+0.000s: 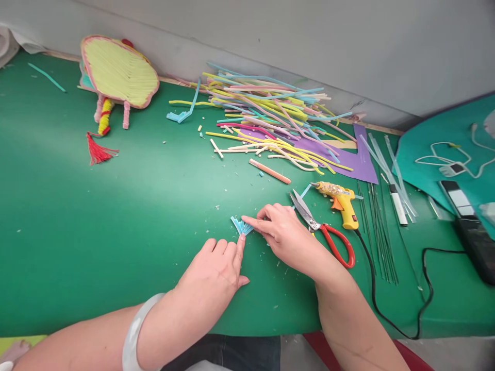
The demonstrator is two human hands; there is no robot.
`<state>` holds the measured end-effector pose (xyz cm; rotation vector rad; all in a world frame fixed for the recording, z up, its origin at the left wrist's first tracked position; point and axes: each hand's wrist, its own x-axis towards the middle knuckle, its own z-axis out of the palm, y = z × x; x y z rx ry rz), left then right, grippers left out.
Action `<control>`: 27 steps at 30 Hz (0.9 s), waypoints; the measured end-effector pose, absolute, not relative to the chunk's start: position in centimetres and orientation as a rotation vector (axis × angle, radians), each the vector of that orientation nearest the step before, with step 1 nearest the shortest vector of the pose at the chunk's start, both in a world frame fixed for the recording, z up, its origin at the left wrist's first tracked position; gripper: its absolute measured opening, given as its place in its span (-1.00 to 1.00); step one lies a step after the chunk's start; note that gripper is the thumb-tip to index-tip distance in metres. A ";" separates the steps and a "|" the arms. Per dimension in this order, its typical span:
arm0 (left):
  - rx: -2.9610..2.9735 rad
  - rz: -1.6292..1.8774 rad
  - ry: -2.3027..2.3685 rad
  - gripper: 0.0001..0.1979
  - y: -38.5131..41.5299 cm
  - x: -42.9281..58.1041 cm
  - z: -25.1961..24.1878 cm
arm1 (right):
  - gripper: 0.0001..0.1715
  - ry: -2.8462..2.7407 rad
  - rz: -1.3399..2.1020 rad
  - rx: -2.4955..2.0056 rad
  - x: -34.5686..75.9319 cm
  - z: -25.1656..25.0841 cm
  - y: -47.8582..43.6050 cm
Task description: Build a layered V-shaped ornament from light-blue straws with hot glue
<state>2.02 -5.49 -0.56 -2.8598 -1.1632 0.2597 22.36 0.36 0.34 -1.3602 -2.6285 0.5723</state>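
Note:
A blue pipe cleaner [235, 223], bent into a small zigzag fan, lies on the green table. My left hand [216, 265] presses its lower point with the index fingertip; the thumb stands apart and the other fingers are bent. My right hand [288, 237] has its index finger stretched over the fan's upper right, with its other fingers curled in and partly hidden. From behind that hand a blue strip [305, 191] runs toward the glue gun. Red-handled scissors [335, 242] lie just right of my right hand, blades half apart.
Behind my hands is a heap of coloured pipe cleaners [266, 103] on purple sheet [366, 159]. A yellow glue gun [344, 203] trails a black cord. Thin wires [381, 237] and clear glue sticks [402, 172] lie right. A yellow-green fuzzy craft piece [119, 72] stands back left.

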 end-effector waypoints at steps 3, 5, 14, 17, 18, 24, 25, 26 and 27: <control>-2.865 0.245 -1.164 -0.31 -5.4 2.1 -0.4 | -0.47 -2.630 0.576 -1.349 22.4 0.1 0.4; -2.867 0.240 -1.173 -0.31 -5.4 2.1 -0.3 | -0.50 -2.610 0.584 -1.340 22.3 0.0 0.4; -2.845 0.234 -1.166 -0.30 -5.4 2.1 -0.4 | -0.87 -2.168 0.743 -1.579 21.0 -1.0 1.2; -2.847 0.234 -1.171 -0.30 -5.4 2.1 -0.4 | -0.92 -2.144 0.794 -1.618 20.7 -0.9 1.3; -2.850 0.231 -1.175 -0.31 -5.4 2.1 -0.4 | -0.92 -2.144 0.794 -1.629 20.7 -0.9 1.3; -2.879 0.237 -1.195 -0.33 -5.3 2.2 -0.3 | -0.90 -2.178 0.807 -1.634 20.5 -0.8 1.2; -2.880 0.238 -1.190 -0.33 -5.3 2.2 -0.3 | -0.90 -2.183 0.807 -1.633 20.4 -0.9 1.3; -2.877 0.236 -1.184 -0.33 -5.3 2.1 -0.3 | -0.90 -2.187 0.806 -1.633 20.4 -0.9 1.3; -2.873 0.236 -1.179 -0.33 -5.3 2.1 -0.3 | -0.90 -2.189 0.807 -1.633 20.4 -0.9 1.3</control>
